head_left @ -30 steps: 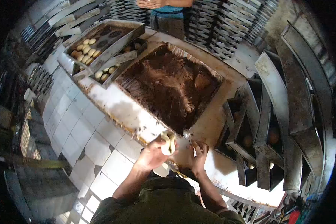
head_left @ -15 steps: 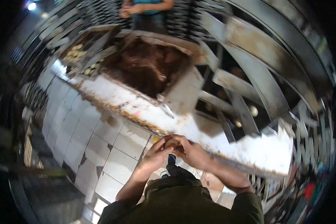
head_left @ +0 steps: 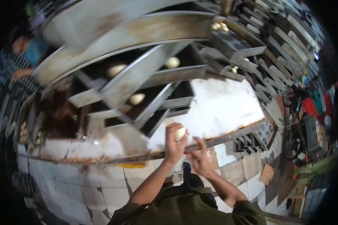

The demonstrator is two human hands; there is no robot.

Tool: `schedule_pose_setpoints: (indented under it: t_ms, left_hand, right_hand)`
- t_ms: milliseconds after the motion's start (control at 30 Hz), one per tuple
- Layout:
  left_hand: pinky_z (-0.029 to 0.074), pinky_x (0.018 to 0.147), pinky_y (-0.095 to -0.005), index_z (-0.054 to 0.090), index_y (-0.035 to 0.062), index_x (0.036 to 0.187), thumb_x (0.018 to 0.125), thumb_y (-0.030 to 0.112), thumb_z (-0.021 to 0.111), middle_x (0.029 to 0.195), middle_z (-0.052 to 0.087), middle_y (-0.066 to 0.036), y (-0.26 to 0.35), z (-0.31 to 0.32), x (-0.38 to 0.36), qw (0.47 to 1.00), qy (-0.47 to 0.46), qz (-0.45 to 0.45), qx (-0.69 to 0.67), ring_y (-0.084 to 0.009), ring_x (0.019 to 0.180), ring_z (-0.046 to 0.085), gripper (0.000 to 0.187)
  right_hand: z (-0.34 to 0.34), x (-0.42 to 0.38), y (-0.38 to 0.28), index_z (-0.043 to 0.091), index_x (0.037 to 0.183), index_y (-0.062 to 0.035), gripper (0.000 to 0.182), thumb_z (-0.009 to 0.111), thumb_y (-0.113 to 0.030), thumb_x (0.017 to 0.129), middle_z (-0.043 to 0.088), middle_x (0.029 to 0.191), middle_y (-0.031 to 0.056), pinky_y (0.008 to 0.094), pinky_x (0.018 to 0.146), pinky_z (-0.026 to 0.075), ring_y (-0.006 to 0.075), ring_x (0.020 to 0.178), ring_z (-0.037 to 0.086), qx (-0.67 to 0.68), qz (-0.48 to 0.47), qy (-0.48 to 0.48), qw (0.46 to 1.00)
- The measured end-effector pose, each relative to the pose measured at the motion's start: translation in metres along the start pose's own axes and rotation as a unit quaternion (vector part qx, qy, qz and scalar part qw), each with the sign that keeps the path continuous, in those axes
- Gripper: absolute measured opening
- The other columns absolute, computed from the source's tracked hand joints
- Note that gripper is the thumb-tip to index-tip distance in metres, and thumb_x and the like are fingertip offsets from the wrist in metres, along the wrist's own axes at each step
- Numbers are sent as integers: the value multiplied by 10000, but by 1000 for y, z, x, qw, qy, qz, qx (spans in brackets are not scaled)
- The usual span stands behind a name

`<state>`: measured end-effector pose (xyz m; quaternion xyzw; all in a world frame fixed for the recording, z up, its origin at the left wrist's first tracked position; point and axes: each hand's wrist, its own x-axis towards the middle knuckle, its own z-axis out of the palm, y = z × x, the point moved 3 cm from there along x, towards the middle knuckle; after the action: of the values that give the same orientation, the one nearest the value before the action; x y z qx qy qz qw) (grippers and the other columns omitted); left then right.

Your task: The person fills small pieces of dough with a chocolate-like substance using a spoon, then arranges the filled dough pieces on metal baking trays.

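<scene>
My left hand (head_left: 174, 144) is raised over the front edge of the white worktable (head_left: 214, 108) and grips a pale ball of dough (head_left: 180, 133) between its fingers. My right hand (head_left: 199, 159) hangs just below and to the right of it, fingers spread, holding nothing. Stacked metal baking trays (head_left: 139, 80) stand on the table right behind the dough ball. Several of them hold pale dough balls (head_left: 136, 99). A tray of dark brown filling (head_left: 62, 112) sits at the left end of the table.
A person in a blue top (head_left: 30, 52) stands at the far left behind the table. More racks of empty trays (head_left: 285, 41) fill the upper right. The floor is pale tile (head_left: 90, 187), with clutter and a cardboard piece (head_left: 267, 172) at right.
The view has swung to the right, toward the stacked trays. My hands, joined around the dough half a second ago, have parted; the left has lifted the shaped ball and the right has let go.
</scene>
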<state>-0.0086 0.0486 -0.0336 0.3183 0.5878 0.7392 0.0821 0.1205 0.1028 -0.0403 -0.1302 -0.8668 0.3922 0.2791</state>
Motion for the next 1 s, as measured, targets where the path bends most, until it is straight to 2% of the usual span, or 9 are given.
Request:
schedule_pose_setpoints:
  t_ms: [33,233,300,400,500,700,833,933,1000]
  left_hand:
    - [459,819,-342,492,34,1032,724,-58,609,1050,480,-136,4,37,18,972,-55,161,159,-267,965,531,343]
    - [337,979,-405,551,76,1099,739,115,641,1231,443,-144,-82,161,52,856,-272,151,413,-326,1196,377,373]
    - [305,1009,-400,534,66,1137,731,104,647,1292,409,-154,-41,136,59,906,-197,129,352,-321,1231,355,424]
    - [378,945,-377,520,0,1154,738,60,643,1209,499,-164,-4,58,38,965,-153,14,214,-317,1126,475,438]
    - [425,891,-361,585,-15,1059,707,46,644,1100,570,-151,69,-3,18,973,-107,17,202,-304,1039,538,362]
    - [400,808,-479,534,129,861,859,493,426,810,481,-32,182,-87,23,773,162,429,438,-212,736,482,380]
    - [354,874,-474,543,165,867,846,484,464,751,496,-18,216,-121,76,739,256,485,392,-224,782,497,329]
    - [365,830,-505,610,135,858,810,490,534,846,564,-37,193,-145,106,820,78,405,396,-231,839,493,366]
    - [361,857,-500,621,139,839,799,489,551,846,568,-30,182,-139,116,844,51,392,362,-222,838,500,360]
  right_hand:
    - [-36,7,24,602,1012,-52,359,456,89,717,400,1227,188,379,957,345,310,1151,413,30,126,27,991]
    - [-114,95,217,589,814,26,205,476,-136,869,591,889,190,386,779,423,337,847,542,-68,175,227,956]
    - [-93,124,198,591,816,5,203,468,-148,869,581,882,216,392,743,438,331,820,563,77,264,83,958]
    - [-57,100,155,575,921,-23,165,536,-116,791,571,912,188,383,805,433,354,876,532,-101,8,-276,956]
    - [-102,68,179,550,959,-70,369,668,-157,619,537,965,129,398,835,397,286,951,489,-141,-200,-219,944]
    - [-73,125,249,548,726,-57,80,599,-108,691,538,778,119,429,716,377,327,772,485,-138,161,-5,977]
    - [-86,94,164,547,748,-30,170,577,-196,762,578,751,158,454,730,403,376,783,497,-367,-26,17,930]
    - [-96,99,175,540,1004,-6,348,606,-267,783,608,957,133,307,775,448,220,863,567,-77,389,-431,810]
    - [-130,166,1,527,1073,7,293,548,-175,844,609,996,107,261,806,442,151,881,555,164,270,-512,799]
